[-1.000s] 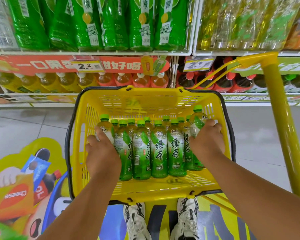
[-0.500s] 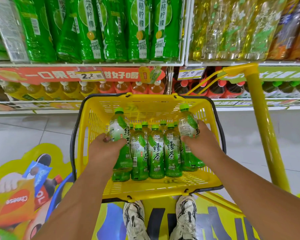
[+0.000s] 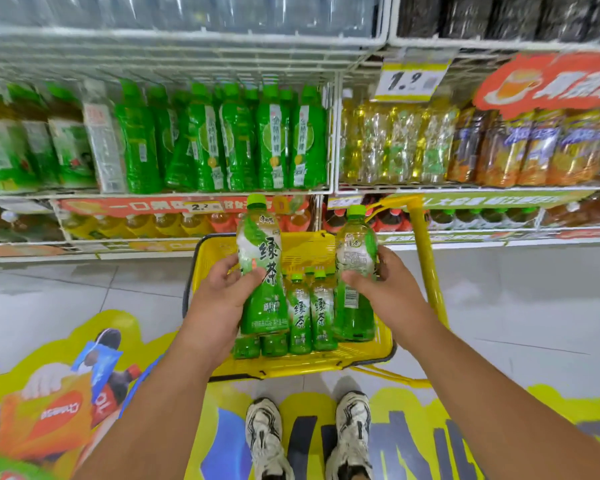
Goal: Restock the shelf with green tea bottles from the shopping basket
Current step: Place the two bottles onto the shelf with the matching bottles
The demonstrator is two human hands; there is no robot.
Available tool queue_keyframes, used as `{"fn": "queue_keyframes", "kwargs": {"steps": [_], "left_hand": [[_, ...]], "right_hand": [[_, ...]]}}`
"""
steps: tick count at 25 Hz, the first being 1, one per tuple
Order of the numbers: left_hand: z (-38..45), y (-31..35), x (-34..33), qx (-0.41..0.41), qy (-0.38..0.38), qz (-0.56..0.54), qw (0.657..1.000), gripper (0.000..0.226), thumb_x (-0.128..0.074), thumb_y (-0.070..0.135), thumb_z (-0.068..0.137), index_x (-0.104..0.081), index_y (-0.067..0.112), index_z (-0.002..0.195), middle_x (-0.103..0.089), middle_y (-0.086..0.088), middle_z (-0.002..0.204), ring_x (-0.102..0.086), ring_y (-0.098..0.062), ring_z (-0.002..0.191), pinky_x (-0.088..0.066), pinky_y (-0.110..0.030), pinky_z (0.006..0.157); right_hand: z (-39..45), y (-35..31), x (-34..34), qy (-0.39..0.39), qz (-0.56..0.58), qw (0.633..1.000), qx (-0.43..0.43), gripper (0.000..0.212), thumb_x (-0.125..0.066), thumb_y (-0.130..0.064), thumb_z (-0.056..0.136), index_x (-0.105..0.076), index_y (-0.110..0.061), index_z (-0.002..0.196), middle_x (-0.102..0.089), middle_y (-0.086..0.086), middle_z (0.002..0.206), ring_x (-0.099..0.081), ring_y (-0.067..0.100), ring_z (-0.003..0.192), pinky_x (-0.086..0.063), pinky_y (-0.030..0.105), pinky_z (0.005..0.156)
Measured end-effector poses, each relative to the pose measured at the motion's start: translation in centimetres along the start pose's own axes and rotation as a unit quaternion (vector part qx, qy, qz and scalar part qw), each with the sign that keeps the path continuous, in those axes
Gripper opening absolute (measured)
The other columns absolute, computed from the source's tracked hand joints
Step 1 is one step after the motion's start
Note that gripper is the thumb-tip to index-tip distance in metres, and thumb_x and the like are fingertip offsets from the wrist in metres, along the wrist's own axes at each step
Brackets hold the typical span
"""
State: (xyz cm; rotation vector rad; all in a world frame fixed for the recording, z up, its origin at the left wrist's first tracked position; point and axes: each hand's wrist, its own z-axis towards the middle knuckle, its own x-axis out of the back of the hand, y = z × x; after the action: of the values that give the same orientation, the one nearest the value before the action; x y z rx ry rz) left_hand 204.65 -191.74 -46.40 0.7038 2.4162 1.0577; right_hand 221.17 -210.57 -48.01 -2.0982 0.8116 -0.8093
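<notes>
Standing over the yellow basket (image 3: 378, 355), the person's left hand (image 3: 219, 299) grips one green tea bottle (image 3: 262, 271) and the right hand (image 3: 388, 289) grips another bottle (image 3: 355, 271), both upright above it. More bottles (image 3: 309, 313) stand inside. Beyond, the shelf (image 3: 153, 195) holds green drinks.

White sneakers (image 3: 308, 441) on a colourful floor sticker (image 3: 49, 403); yellow price tag (image 3: 411, 80) above.

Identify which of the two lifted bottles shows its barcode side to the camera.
The bottle in the right hand, bottle; the left hand's bottle shows its front label.
</notes>
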Motion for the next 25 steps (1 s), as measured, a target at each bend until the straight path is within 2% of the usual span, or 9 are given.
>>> {"fn": "queue_keyframes", "kwargs": {"steps": [2,5,7,9,11,14,16,21,25], "left_hand": [[-3.1,3.3,-0.3,-0.022,-0.022,0.028,0.999,0.06,-0.083,0.032,0.081,-0.053,0.026,0.133,-0.065,-0.002,0.131,-0.067,-0.016,0.113,-0.054,-0.046,0.099],[-7.7,8.0,-0.6,-0.07,-0.032,0.061,0.995,0.054,-0.075,0.016,0.09,-0.049,0.026,0.136,-0.061,0.012,0.117,-0.064,0.008,0.088,-0.053,-0.021,0.079],[-10.6,11.0,-0.7,-0.096,-0.017,0.11,0.989,0.041,-0.075,0.007,0.088,-0.06,0.016,0.126,-0.071,0.007,0.101,-0.07,0.002,0.073,-0.052,-0.014,0.061],[-13.7,13.8,-0.6,-0.117,-0.009,0.145,0.983,0.035,-0.079,0.009,0.084,-0.067,0.016,0.116,-0.075,-0.001,0.094,-0.074,-0.015,0.081,-0.058,-0.02,0.062],[-16.2,16.4,-0.2,-0.137,-0.011,0.156,0.978,0.034,-0.083,0.016,0.08,-0.07,0.023,0.111,-0.077,-0.002,0.094,-0.074,-0.024,0.087,-0.063,-0.035,0.074],[-20.3,19.6,0.4,-0.172,-0.012,0.164,0.971,0.036,-0.08,0.009,0.083,-0.068,0.025,0.113,-0.077,0.012,0.084,-0.072,-0.004,0.074,-0.059,-0.021,0.064],[-22.5,21.0,0.5,-0.192,0.002,0.172,0.966,0.036,-0.08,0.01,0.084,-0.067,0.024,0.115,-0.076,0.006,0.089,-0.071,-0.001,0.07,-0.053,-0.015,0.057],[-27.2,21.8,1.9,-0.217,0.069,0.175,0.958,0.039,-0.082,0.023,0.083,-0.064,0.029,0.117,-0.072,0.004,0.093,-0.07,-0.011,0.082,-0.053,-0.023,0.062],[-30.5,20.8,4.4,-0.234,0.123,0.159,0.951,0.037,-0.082,0.019,0.082,-0.066,0.027,0.115,-0.072,0.009,0.097,-0.069,-0.007,0.083,-0.053,-0.024,0.067]], "right_hand": [[-3.1,-3.5,1.3,0.003,0.031,1.0,0.006,0.067,-0.085,-0.035,0.081,-0.05,-0.035,0.138,-0.069,-0.009,0.123,-0.068,0.011,0.107,-0.058,0.036,0.087],[-7.8,-8.8,2.9,0.014,0.062,0.998,0.02,0.05,-0.085,-0.028,0.082,-0.063,-0.028,0.127,-0.072,-0.01,0.116,-0.069,0.008,0.104,-0.054,0.024,0.079],[-10.8,-12.1,3.7,0.012,0.083,0.996,0.031,0.036,-0.084,-0.025,0.083,-0.072,-0.03,0.117,-0.077,-0.009,0.11,-0.072,0.012,0.104,-0.058,0.033,0.088],[-13.6,-14.8,4.5,-0.001,0.11,0.993,0.04,0.033,-0.082,-0.025,0.085,-0.074,-0.032,0.116,-0.078,-0.009,0.11,-0.073,0.014,0.105,-0.057,0.042,0.093],[-16.1,-17.4,5.3,-0.003,0.128,0.99,0.055,0.043,-0.083,-0.027,0.084,-0.069,-0.031,0.125,-0.076,-0.008,0.118,-0.071,0.015,0.11,-0.056,0.036,0.087],[-19.4,-20.3,6.0,0.0,0.131,0.988,0.086,0.087,-0.086,-0.043,0.077,-0.047,-0.023,0.152,-0.055,-0.006,0.147,-0.056,0.019,0.133,-0.047,0.045,0.107],[-21.3,-22.1,6.2,0.004,0.11,0.987,0.116,0.101,-0.086,-0.054,0.071,-0.04,-0.02,0.155,-0.046,-0.001,0.156,-0.049,0.021,0.138,-0.039,0.05,0.116],[-24.1,-24.7,5.3,-0.043,0.09,0.983,0.153,0.08,-0.087,-0.052,0.071,-0.057,-0.023,0.14,-0.065,-0.007,0.133,-0.065,0.013,0.116,-0.053,0.04,0.1],[-25.7,-25.3,3.6,-0.083,0.064,0.977,0.185,0.085,-0.088,-0.057,0.063,-0.062,-0.026,0.137,-0.07,-0.005,0.129,-0.068,0.016,0.113,-0.054,0.044,0.101]]}}
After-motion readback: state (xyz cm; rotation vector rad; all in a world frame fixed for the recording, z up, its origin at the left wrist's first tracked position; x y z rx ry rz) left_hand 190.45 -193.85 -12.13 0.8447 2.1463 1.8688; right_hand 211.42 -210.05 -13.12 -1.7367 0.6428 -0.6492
